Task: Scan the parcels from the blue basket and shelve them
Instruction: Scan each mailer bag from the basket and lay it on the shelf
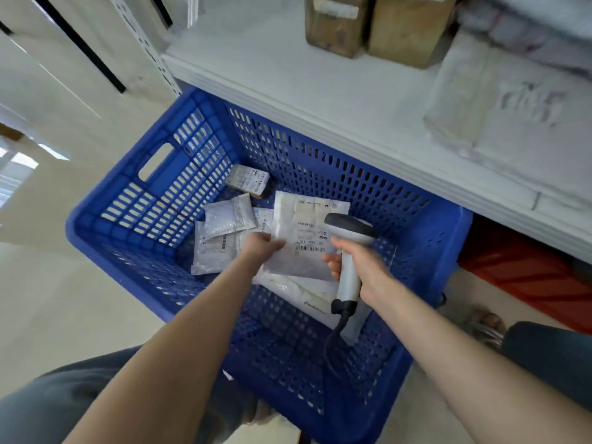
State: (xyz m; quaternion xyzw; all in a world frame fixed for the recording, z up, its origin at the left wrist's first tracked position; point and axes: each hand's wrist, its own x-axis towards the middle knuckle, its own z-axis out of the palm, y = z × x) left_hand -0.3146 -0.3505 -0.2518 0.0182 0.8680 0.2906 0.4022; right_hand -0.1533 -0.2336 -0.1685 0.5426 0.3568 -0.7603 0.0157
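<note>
The pale floor (pixel 57 283) carried the blue basket (pixel 96 238), its far side tucked under the front edge of the shelf (pixel 288 75), and a red crate (pixel 525 274) below the shelf's right part. On the shelf stood two brown boxes (pixel 336 24) towards the back, a white wrapped parcel (pixel 499 100) just to their right

one head-worn camera looks steeply down, seemingly close over the basket (pixel 179 178).

A flat white plastic mailer parcel (pixel 302 219), barcode label up, is held above the blue perforated plastic basket (pixel 182 177). White padded pouches (pixel 229 216) and a small labelled brown box (pixel 248 181) lie toward its far-left corner.
</note>
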